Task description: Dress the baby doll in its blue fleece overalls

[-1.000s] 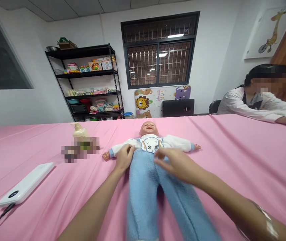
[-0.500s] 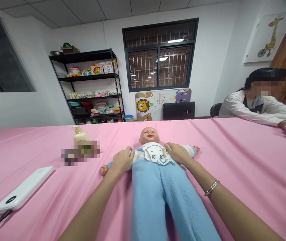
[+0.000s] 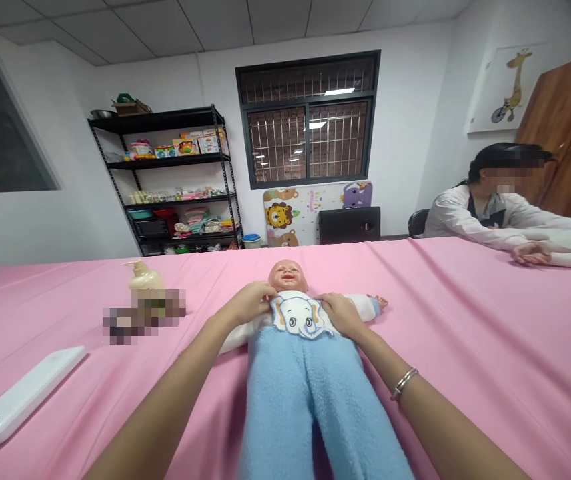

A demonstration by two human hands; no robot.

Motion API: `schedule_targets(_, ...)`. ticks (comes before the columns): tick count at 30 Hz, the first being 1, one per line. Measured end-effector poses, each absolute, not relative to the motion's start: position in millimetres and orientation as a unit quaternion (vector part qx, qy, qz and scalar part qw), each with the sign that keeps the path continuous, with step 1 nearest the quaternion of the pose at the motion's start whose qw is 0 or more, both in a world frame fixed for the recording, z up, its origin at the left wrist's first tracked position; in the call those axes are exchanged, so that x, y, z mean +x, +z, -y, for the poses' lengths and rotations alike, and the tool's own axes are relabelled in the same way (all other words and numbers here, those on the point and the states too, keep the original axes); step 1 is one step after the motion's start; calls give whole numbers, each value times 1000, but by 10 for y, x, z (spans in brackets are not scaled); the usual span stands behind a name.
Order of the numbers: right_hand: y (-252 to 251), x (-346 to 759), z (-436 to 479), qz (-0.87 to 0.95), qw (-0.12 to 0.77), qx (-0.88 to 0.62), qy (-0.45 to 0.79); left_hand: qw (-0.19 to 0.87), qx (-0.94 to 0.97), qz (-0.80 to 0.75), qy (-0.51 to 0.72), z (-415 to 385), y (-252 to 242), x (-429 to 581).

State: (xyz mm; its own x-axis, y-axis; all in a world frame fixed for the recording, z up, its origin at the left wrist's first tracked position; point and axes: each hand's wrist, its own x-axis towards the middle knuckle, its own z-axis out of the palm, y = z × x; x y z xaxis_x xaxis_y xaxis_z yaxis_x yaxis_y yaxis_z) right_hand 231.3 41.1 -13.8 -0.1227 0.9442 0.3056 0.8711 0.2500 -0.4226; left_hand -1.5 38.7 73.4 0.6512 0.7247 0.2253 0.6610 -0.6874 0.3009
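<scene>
Doll (image 3: 300, 353) lies face up on the desk (image 3: 465, 340), centred before the wearer, legs towards the viewer; pink cloth beneath, creased. Head (image 3: 288, 277) bald, smooth, glossy, mouth parted. Outfit (image 3: 285, 380) light blue and fleecy from waist down, legs slightly spread, lower ends out of frame. Sleeves white, arms angled outward; blue cuff (image 3: 377, 307) and small moulded hand show at viewer's right, the other end covered by the wearer's forearm. Chest carries a white elephant face (image 3: 299, 317): blue outline, orange-tan inner ears, ringed eyes, trunk over the waist.

Left hand (image 3: 253, 301): fingers bent, narrow, on the shoulder beside the neck. Right hand (image 3: 341, 315): fingers curled at the far edge of the elephant. Cannot tell whether either pinches cloth.

Writing: cream pump bottle (image 3: 146, 279), lower part pixelated, label unreadable. White power bank (image 3: 30, 393), figures on dark oval display indistinct. Animal-print panel (image 3: 293, 210) under the window has pink lettering, too small to read surely. Shelf boxes (image 3: 185, 147) colourfully printed, text illegible.
</scene>
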Motion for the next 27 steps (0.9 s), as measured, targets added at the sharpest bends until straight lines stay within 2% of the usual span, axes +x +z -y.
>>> schedule_targets(5,-153,2308,-408,744,266,-611,55,-71,905,-408,94,-482,704,-58)
schedule_targets(10,-147,2295,-396,741,267,-615,53,-108,875,-467,61,-597,587,-164)
schedule_targets(12,-131,2285,-385,738,266,-617,57,-84,872,-477,69,-642,540,-177)
schedule_targets(17,-104,2275,-360,735,271,-618,63,70,866,-489,82,-762,453,-163)
schedule_targets(21,-120,2288,-368,739,263,-619,53,124,860,-489,81,-893,423,-223)
schedule_targets(27,-139,2275,-376,741,253,-621,39,203,818,-519,142,-1072,326,-360)
